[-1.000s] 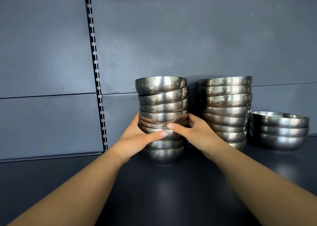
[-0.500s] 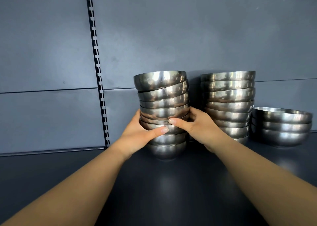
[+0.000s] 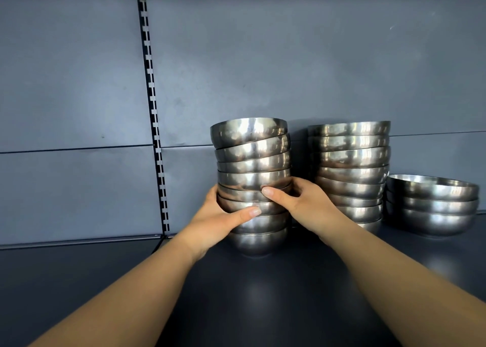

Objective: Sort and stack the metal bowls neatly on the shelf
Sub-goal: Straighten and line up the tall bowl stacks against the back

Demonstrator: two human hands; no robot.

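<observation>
Left hand (image 3: 218, 221) is cupping the left side of the tall bowl stack (image 3: 252, 162), thumb curling across its front; right hand (image 3: 302, 204) is gripping the opposite side. The stack is standing on the dark shelf (image 3: 236, 294), upper bowls tilting. A second stack (image 3: 349, 167) and a short stack (image 3: 431, 204) are sitting to its right.

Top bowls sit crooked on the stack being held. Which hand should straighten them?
Probably the right hand: it grips the left stack higher, nearer the tilted top bowls. The left hand grips lower and can steady the stack.
</observation>
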